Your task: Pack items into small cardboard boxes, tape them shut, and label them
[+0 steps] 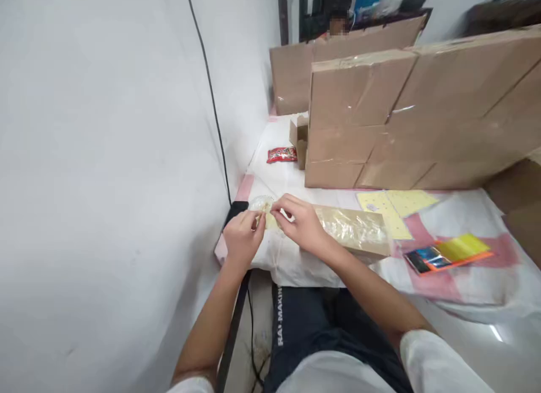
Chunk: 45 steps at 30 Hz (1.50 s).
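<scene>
My left hand [244, 235] is closed in a pinch at the table's left end, thumb and forefinger together. Facing it, my right hand [302, 221] pinches too, its fingertips a short way from the left ones. Whatever they hold is too small to make out. Just behind the fingertips lies a clear round dish [256, 202], partly covered by my hands, with something yellowish by it. A cardboard box [372, 248] with clear plastic packets [349, 227] on top stands beside my right wrist. A black phone-like object [235, 210] lies behind my left hand.
Tall taped cardboard panels [359, 117] stand across the table. Before them lie yellow sheets [391, 207] and a colourful packet [448, 254]. A red wrapper [282, 155] lies near a small open box [301, 139]. A black cable [210, 80] runs down the left wall. A person [338, 21] is behind the panels.
</scene>
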Available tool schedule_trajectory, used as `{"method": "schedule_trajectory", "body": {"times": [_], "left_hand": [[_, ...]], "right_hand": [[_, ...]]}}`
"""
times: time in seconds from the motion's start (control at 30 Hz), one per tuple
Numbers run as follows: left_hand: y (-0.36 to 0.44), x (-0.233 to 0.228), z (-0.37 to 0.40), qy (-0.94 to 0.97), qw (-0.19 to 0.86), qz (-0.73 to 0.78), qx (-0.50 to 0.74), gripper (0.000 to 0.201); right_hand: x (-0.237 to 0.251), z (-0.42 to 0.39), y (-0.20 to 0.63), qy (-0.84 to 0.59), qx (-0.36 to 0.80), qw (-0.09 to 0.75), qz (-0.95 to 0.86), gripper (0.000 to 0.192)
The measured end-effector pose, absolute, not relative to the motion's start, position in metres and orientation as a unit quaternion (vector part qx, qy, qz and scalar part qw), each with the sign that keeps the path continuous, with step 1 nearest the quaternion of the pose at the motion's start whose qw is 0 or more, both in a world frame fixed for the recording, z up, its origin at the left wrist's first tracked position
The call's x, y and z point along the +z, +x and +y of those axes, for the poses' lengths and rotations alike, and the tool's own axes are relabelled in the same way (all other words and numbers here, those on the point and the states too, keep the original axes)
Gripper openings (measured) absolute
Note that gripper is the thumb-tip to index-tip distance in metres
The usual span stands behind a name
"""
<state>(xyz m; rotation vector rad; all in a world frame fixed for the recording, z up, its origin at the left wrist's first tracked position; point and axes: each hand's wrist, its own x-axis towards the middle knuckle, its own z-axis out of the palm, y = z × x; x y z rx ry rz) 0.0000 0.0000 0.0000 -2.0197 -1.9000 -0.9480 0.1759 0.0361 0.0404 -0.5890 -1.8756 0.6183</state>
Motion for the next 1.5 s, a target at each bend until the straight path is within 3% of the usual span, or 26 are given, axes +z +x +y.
{"method": "schedule_trajectory", "body": {"times": [0.17,0.33,0.77,1.17,1.27,1.37,1.43,1.5], "left_hand": [[-0.015,-0.013,0.037,-0.625,0.026,-0.724,-0.291,0.027],[-0.035,-0.009,0.104,-0.616,0.069,-0.756,-0.212,0.032],[-0.064,-0.036,0.162,-0.587,0.051,-0.805,-0.076,0.036],[-0.052,-0.031,0.136,-0.564,0.025,-0.824,-0.059,0.030],[-0.024,-0.025,0.118,-0.578,0.037,-0.803,-0.140,0.032],[0.026,-0.011,0.076,-0.628,0.041,-0.687,-0.363,0.025],[0.068,0.002,0.040,-0.669,-0.006,-0.592,-0.449,0.024],[0.108,0.018,0.008,-0.713,-0.094,-0.534,-0.445,0.022]], "right_hand": [[0.047,0.030,0.191,-0.312,0.427,0.566,-0.632,0.016],[0.047,0.026,0.199,-0.276,0.567,0.560,-0.537,0.028],[0.027,0.007,0.236,-0.325,0.553,0.563,-0.521,0.031],[-0.004,0.000,0.293,-0.355,0.558,0.594,-0.458,0.034],[-0.015,0.003,0.302,-0.363,0.548,0.597,-0.460,0.034],[-0.019,0.005,0.311,-0.369,0.537,0.577,-0.493,0.029],[-0.016,0.004,0.317,-0.366,0.534,0.557,-0.520,0.026],[-0.011,0.001,0.323,-0.357,0.528,0.545,-0.544,0.023]]}}
